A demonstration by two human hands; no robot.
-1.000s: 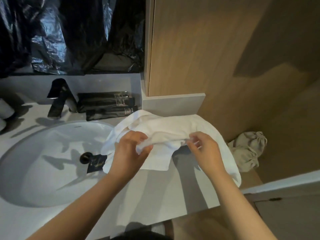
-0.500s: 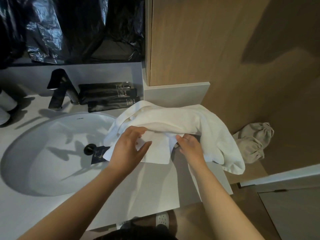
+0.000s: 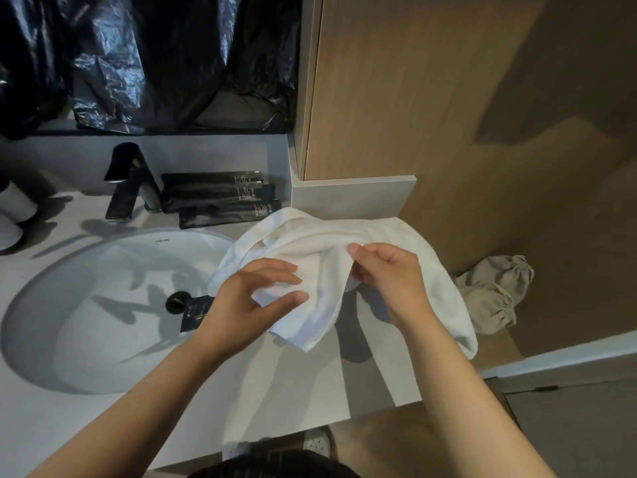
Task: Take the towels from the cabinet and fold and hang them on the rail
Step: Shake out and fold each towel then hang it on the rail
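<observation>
- Now my left hand pinches a fold of the white towel between thumb and fingers.
- My right hand pinches its upper edge.
- Towel lies mid-frame on the countertop, right of the sink.

A bathroom, shown by washbasin, faucet and toiletry tubes

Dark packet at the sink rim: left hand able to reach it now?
Probably yes. The dark packet lies uncovered right beside the left hand, nothing between them; but that hand's fingers hold the white towel, so it must let go first.
</observation>
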